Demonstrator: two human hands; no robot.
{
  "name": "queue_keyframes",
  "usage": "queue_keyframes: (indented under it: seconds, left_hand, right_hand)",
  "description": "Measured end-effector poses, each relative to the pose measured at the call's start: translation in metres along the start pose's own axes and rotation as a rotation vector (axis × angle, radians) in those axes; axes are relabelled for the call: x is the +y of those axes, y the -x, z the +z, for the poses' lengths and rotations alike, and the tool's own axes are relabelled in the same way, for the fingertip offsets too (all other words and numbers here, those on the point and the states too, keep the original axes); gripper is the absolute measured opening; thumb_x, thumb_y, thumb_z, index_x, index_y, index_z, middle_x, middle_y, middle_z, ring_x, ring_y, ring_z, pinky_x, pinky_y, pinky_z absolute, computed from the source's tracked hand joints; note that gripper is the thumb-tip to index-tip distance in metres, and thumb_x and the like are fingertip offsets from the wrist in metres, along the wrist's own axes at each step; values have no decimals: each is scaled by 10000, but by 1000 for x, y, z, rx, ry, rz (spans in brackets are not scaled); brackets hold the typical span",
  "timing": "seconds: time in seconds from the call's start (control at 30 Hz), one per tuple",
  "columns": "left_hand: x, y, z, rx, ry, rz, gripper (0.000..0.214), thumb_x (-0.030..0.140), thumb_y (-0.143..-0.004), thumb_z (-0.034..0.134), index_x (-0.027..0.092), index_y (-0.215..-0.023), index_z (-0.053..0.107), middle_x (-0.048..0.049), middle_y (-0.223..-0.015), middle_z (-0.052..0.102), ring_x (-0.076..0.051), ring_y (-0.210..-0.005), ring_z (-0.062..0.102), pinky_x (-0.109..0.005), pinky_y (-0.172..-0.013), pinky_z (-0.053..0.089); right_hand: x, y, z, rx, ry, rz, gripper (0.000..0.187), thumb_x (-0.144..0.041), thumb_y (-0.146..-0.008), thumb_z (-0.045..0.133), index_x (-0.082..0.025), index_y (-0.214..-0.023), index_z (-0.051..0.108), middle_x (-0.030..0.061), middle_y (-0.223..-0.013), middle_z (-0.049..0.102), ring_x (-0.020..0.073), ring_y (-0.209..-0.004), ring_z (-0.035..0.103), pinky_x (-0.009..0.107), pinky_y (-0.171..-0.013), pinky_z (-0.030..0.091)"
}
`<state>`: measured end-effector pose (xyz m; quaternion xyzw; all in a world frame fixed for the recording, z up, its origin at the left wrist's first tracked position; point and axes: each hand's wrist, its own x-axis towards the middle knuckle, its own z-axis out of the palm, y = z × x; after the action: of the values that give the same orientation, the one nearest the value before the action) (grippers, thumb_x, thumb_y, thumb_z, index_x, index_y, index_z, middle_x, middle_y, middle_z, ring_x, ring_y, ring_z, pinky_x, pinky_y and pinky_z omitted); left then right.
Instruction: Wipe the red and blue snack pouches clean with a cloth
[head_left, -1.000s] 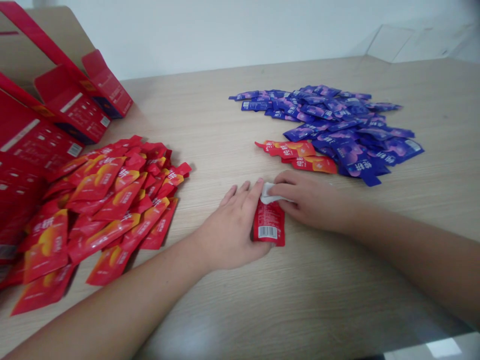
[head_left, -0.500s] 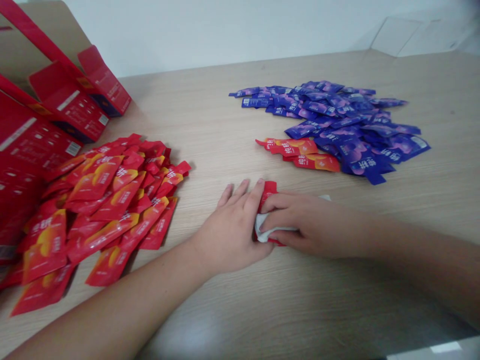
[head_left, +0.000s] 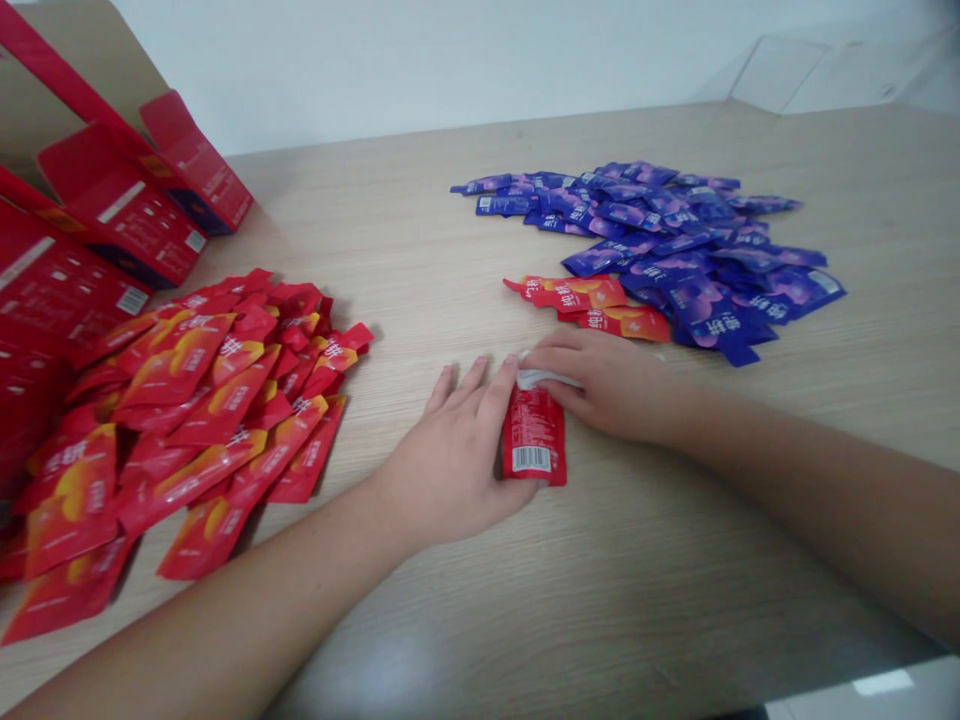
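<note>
A red sachet (head_left: pixel 534 435) lies on the table, its barcode at the near end. My left hand (head_left: pixel 454 455) holds it at the left side, with the thumb at the near end, the index finger at the far end and the other fingers stretched out. In my right hand (head_left: pixel 607 380) a folded white tissue (head_left: pixel 546 378) is pinched and rests at the sachet's far end. The fingers hide part of the tissue and the sachet's top edge.
To the left lies a pile of red-orange sachets (head_left: pixel 217 390). Red cartons (head_left: pixel 142 215) with open flaps stand behind it. A heap of purple sachets (head_left: pixel 675 230) lies at the back right, with a few red sachets (head_left: pixel 577 292) at its near left edge.
My right hand has slid with the tissue away from me along the sachet, uncovering its printed face and barcode. My left hand stays at the sachet's side.
</note>
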<state>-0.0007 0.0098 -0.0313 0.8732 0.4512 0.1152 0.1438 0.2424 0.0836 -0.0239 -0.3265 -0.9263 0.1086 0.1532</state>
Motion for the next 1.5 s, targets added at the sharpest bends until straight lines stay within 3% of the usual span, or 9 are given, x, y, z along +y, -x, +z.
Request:
queue_keyframes:
  seconds: [0.13,0.3,0.37,0.57,0.93,1.2,1.27,1.43,1.5]
  left_hand:
    - [0,-1,0,-6,-23,-6,1100,555,-889,731,79,-1701,163,-278,-1713,386,-482,-1635,269,-705,-1326,175]
    - [-1,0,2,6,-5,-8,1088,567,-878,749,125,-1700,190,-260,-1722,383,-478,-1634,277,-712,-1317,192]
    - [-1,0,2,4,-2,-7,1079,524,-867,761,131,-1696,192,-256,-1725,379,-471,-1637,275,-710,-1317,197]
    - [0,-1,-1,5,3,-10,1122,598,-874,775,135,-1705,180,-249,-1717,400,-450,-1637,291,-696,-1325,202]
    - [-1,-1,-2,-31,-43,-4,1101,566,-871,754,84,-1694,205,-266,-1699,419,-454,-1647,259,-691,-1329,190]
    - [0,-1,-2,-25,-18,-6,1099,547,-884,742,128,-1717,161,-243,-1687,447,-486,-1631,279,-726,-1311,202]
    - [-1,-1,-2,-28,-23,-11,1086,549,-885,742,129,-1712,179,-235,-1694,441,-484,-1632,280,-722,-1314,197]
    - [-1,-2,-2,-29,-22,-29,1076,583,-876,747,142,-1699,213,-232,-1717,408,-474,-1636,278,-706,-1318,208]
    - [0,-1,-1,-27,-27,-23,1076,573,-878,745,132,-1698,205,-242,-1720,398,-469,-1638,276,-703,-1317,208]
  right_hand:
    - [-14,6,-19,34,-120,140,407,-289,-989,688,-207,-1387,654,113,-1291,757,291,-1143,725,412,-1001,556]
    - [-38,8,-37,-353,-391,-51,206,-165,-961,709,-255,-1140,755,9,-1140,800,216,-1043,732,355,-974,544]
    - [-39,6,-35,-405,-427,-113,205,-111,-960,693,-241,-1104,760,11,-1148,802,216,-1097,721,366,-1036,525]
    - [-26,1,-21,-330,-325,-145,154,-127,-969,685,-215,-1051,782,41,-1106,793,254,-1117,702,430,-1061,523]
    - [-8,-7,-8,-85,20,-23,182,-182,-1012,616,-180,-1098,776,114,-1096,744,295,-1056,699,475,-997,536]
    - [0,-1,-13,74,-52,89,229,-228,-998,654,-178,-1196,760,118,-1195,769,295,-1151,710,451,-1049,536]
    - [-11,2,-24,18,-154,47,231,-236,-981,689,-209,-1202,752,81,-1201,778,268,-1129,721,415,-1021,550]
    - [-36,4,-41,-358,-439,-113,174,-128,-958,703,-261,-1050,768,-16,-1071,817,199,-992,752,321,-918,574]
    - [-39,3,-39,-395,-436,-123,193,-99,-954,701,-254,-1043,775,-11,-1079,826,208,-1020,754,334,-950,569]
